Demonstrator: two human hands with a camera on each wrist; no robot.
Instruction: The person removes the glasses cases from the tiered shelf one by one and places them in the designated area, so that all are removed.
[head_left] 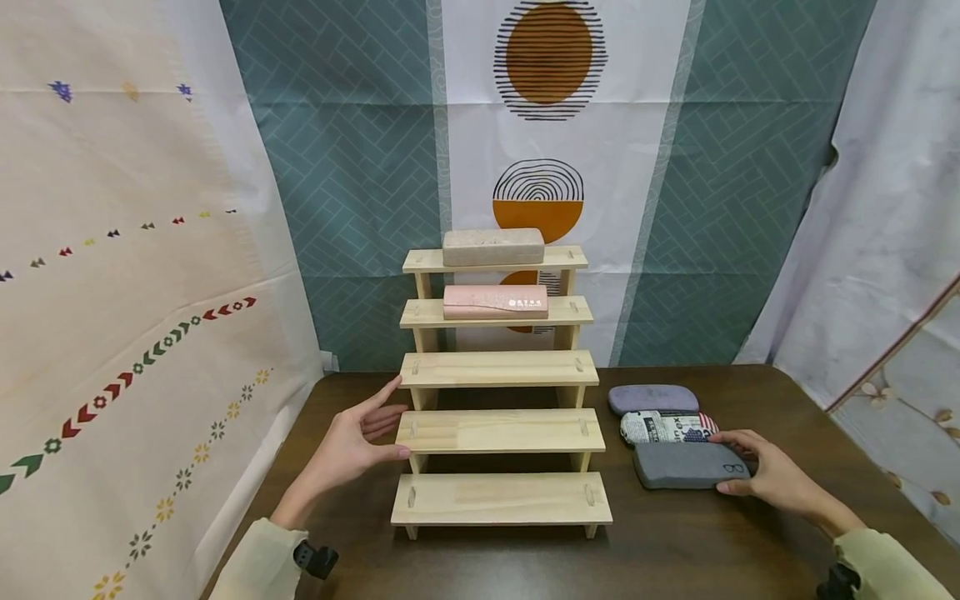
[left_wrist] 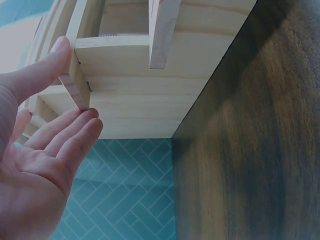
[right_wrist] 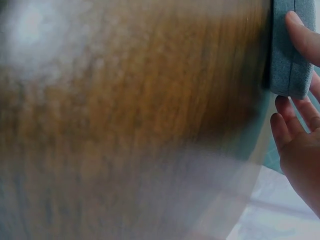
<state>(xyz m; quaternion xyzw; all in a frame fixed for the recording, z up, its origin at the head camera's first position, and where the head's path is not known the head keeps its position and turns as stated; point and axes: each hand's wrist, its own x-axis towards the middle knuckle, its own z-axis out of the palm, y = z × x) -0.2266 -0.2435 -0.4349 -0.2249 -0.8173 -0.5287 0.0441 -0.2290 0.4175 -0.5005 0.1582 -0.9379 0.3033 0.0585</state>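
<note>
Head view: dark table (head_left: 675, 550) bears stepped wooden rack (head_left: 498, 432); left hand (head_left: 348, 446) pinches one tier's left end. Right hand (head_left: 776, 475) grips right end of gray case (head_left: 678, 467), right of rack, just in front of patterned case (head_left: 660, 427). Risk: off-centre hold could tilt gray case, nudging its neighbour.
</note>
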